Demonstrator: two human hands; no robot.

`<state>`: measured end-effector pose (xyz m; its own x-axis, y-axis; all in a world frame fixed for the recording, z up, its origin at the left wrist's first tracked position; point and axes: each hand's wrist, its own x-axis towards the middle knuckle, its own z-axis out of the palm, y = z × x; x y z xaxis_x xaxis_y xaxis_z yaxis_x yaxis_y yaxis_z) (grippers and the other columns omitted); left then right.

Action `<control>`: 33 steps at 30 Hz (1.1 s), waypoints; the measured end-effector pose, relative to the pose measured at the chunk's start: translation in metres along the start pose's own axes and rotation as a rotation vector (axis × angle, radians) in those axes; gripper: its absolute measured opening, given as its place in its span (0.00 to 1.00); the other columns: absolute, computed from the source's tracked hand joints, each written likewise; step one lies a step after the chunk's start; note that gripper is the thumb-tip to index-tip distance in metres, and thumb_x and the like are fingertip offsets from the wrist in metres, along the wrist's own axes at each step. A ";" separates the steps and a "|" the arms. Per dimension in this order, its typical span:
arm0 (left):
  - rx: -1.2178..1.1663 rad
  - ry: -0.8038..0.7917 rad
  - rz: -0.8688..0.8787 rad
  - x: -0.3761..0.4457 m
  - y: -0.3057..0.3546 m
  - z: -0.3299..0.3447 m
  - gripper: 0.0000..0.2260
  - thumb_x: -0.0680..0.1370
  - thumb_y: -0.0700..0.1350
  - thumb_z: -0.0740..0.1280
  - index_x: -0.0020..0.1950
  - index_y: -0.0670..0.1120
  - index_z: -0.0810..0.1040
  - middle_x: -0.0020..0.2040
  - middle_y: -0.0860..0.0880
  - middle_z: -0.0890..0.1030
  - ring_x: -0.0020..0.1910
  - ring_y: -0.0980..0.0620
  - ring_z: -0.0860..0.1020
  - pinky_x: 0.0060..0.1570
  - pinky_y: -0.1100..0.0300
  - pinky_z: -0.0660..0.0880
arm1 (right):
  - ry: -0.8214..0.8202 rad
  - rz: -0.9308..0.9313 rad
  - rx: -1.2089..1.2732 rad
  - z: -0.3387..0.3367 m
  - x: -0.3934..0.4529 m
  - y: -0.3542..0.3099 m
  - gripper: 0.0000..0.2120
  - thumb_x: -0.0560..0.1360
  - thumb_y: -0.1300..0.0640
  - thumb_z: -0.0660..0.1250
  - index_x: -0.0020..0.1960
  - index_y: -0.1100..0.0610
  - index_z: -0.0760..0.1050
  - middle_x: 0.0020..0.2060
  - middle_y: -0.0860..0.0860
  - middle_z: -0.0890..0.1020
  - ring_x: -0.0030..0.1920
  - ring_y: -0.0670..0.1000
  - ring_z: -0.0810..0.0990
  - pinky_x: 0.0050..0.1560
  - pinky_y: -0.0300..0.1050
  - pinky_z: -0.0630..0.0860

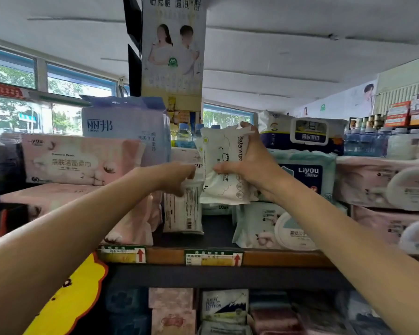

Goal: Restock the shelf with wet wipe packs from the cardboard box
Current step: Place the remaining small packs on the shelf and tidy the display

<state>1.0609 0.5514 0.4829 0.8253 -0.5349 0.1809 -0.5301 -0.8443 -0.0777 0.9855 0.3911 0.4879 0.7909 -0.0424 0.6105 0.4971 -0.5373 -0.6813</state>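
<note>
Wet wipe packs are what I am handling here, and the biggest thing in front of my grip is the shelf [228,258], its dark board running below both hands with price tags along the front lip. Just to the right of my right hand a teal Liyou pack [307,175] is lying flat on a stack, and under that hand a pale green lidded pack [271,228] is sitting at the shelf edge. Between those and the pink tissue packs [82,158] to the left of my left hand there is a dark gap, which I am judging to be the slot to fill. My right hand [247,165] is closing around a white Baby wipe pack [224,170], fingers over its top edge and thumb pressing its lower face, holding it upright and slightly tilted above the gap. My left hand [179,176] is curling onto an upright pack [183,209] already standing in the slot, pinching its top; how firmly, I cannot tell. To do this well I am planning to steady that standing pack leftward, bring the held pack down just beside it, face outward, and avoid crushing the soft wrapper. No cardboard box is showing in view.
</note>
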 end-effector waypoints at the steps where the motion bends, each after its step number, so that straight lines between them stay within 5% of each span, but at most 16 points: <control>1: 0.002 0.023 -0.027 0.005 -0.006 0.000 0.20 0.75 0.38 0.66 0.66 0.43 0.66 0.63 0.44 0.74 0.57 0.49 0.74 0.52 0.60 0.70 | 0.005 0.010 -0.029 0.004 0.001 -0.001 0.44 0.64 0.62 0.77 0.70 0.53 0.53 0.54 0.50 0.75 0.55 0.51 0.77 0.57 0.47 0.76; 7: 0.280 0.034 -0.113 0.034 -0.021 0.019 0.20 0.79 0.40 0.60 0.70 0.47 0.62 0.68 0.45 0.71 0.63 0.43 0.73 0.60 0.50 0.72 | 0.051 0.172 -0.196 0.065 0.017 0.025 0.55 0.67 0.65 0.73 0.75 0.52 0.34 0.61 0.56 0.72 0.52 0.51 0.75 0.42 0.35 0.72; 11: 0.384 0.003 -0.099 0.040 -0.024 0.016 0.24 0.74 0.39 0.68 0.68 0.45 0.65 0.66 0.46 0.72 0.62 0.45 0.74 0.58 0.51 0.73 | -0.004 0.292 -0.305 0.076 0.025 0.050 0.49 0.74 0.65 0.67 0.75 0.52 0.31 0.75 0.58 0.51 0.73 0.56 0.59 0.63 0.41 0.65; 15: 0.303 -0.130 -0.167 0.027 -0.020 0.018 0.30 0.73 0.43 0.70 0.72 0.46 0.60 0.71 0.43 0.66 0.68 0.44 0.68 0.65 0.50 0.66 | -0.231 0.129 -0.954 0.076 0.024 0.051 0.44 0.74 0.69 0.63 0.76 0.48 0.39 0.74 0.56 0.33 0.74 0.62 0.34 0.74 0.58 0.45; 17: 0.269 -0.177 -0.193 0.022 -0.015 0.017 0.36 0.73 0.46 0.71 0.74 0.47 0.55 0.74 0.43 0.63 0.71 0.43 0.64 0.68 0.50 0.63 | -0.367 0.031 -1.225 0.080 0.023 0.050 0.39 0.75 0.63 0.64 0.76 0.49 0.45 0.75 0.58 0.41 0.75 0.62 0.39 0.73 0.61 0.40; 20: 0.266 -0.151 -0.206 0.025 -0.013 0.016 0.38 0.71 0.49 0.73 0.74 0.47 0.55 0.73 0.42 0.62 0.71 0.41 0.62 0.68 0.44 0.65 | -0.479 0.093 -1.312 0.084 0.023 0.055 0.36 0.75 0.55 0.65 0.75 0.49 0.47 0.72 0.58 0.58 0.73 0.62 0.56 0.72 0.64 0.45; 24: 0.338 -0.145 -0.148 0.036 -0.020 0.021 0.36 0.68 0.53 0.74 0.70 0.46 0.62 0.71 0.44 0.65 0.70 0.41 0.61 0.68 0.42 0.63 | -0.430 0.032 -1.345 0.082 0.026 0.061 0.34 0.74 0.58 0.66 0.74 0.54 0.52 0.70 0.58 0.61 0.71 0.62 0.60 0.72 0.60 0.52; 28: 0.298 -0.069 -0.045 0.040 -0.026 0.019 0.25 0.70 0.48 0.73 0.64 0.46 0.69 0.64 0.47 0.72 0.64 0.46 0.68 0.64 0.51 0.67 | -0.356 -0.095 -1.426 0.082 0.031 0.068 0.38 0.71 0.58 0.69 0.73 0.60 0.52 0.69 0.59 0.64 0.69 0.60 0.63 0.73 0.55 0.53; 30: 0.235 0.010 0.058 0.038 -0.029 0.012 0.16 0.74 0.40 0.67 0.61 0.45 0.72 0.61 0.46 0.75 0.60 0.47 0.73 0.59 0.54 0.70 | -0.362 -0.117 -1.366 0.082 0.035 0.068 0.35 0.72 0.61 0.66 0.73 0.61 0.52 0.69 0.59 0.63 0.69 0.61 0.62 0.73 0.53 0.54; 33: 0.170 0.120 0.186 0.029 -0.032 0.006 0.11 0.75 0.35 0.62 0.56 0.43 0.76 0.58 0.46 0.76 0.56 0.48 0.75 0.54 0.58 0.71 | -0.360 -0.054 -0.811 0.074 0.039 0.051 0.34 0.72 0.67 0.66 0.74 0.57 0.55 0.70 0.57 0.63 0.68 0.58 0.65 0.67 0.48 0.66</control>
<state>1.1029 0.5632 0.4843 0.6827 -0.6820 0.2623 -0.6218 -0.7308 -0.2815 1.0675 0.4244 0.4471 0.9057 0.1947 0.3765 0.2395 -0.9679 -0.0758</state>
